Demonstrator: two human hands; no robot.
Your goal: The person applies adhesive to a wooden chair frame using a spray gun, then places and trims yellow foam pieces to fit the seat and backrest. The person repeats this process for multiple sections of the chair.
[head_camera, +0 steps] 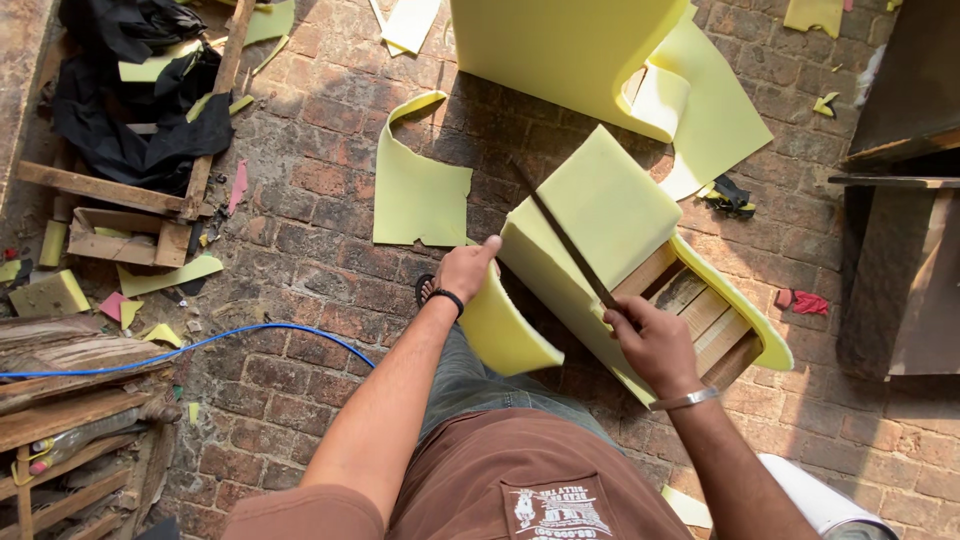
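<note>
Yellow foam block (600, 215) resting on slatted wooden frame (695, 305), which stands on brick floor (300, 240); block thick, soft-edged, matte, overhanging frame on near side. Long dark blade (565, 240) laid diagonally across block's top face, handle end enclosed in right hand (655, 345), grip closed fully around it; angle appears suited to a slicing stroke through the foam. Left hand (465, 270) pressed against block's near left corner, fingers curled on the edge, grip closed on foam, apparently to steady it against the blade. Curled strip of foam (505, 330) hanging below that hand, bending toward floor. Thin foam sheet (420, 195) with ragged edge lying flat just left of block. Blue hose (200, 345) crossing bricks at left, near rough timber offcuts (100, 215).
</note>
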